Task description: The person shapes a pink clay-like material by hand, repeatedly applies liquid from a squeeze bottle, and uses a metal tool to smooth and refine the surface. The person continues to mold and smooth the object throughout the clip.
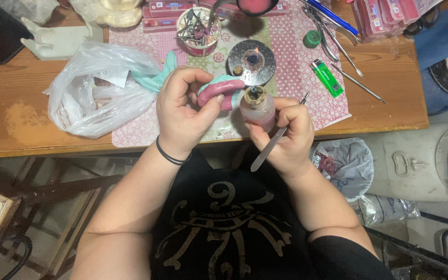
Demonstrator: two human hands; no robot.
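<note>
The left hand (pixel 182 111) grips a curved pink wax rim on its pale teal cast (pixel 219 93), long axis left-right. The right hand (pixel 283 132) clasps an upright small pinkish glass bottle (pixel 257 106) and a slim metal tool (pixel 278 137) pointing far-right.

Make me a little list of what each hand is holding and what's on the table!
left hand: holds a pink, curved wax piece on a teal base
right hand: holds a small open bottle and a thin metal tool
wooden table: green lighter, small lit burner, cup of tools, plastic bag
</note>
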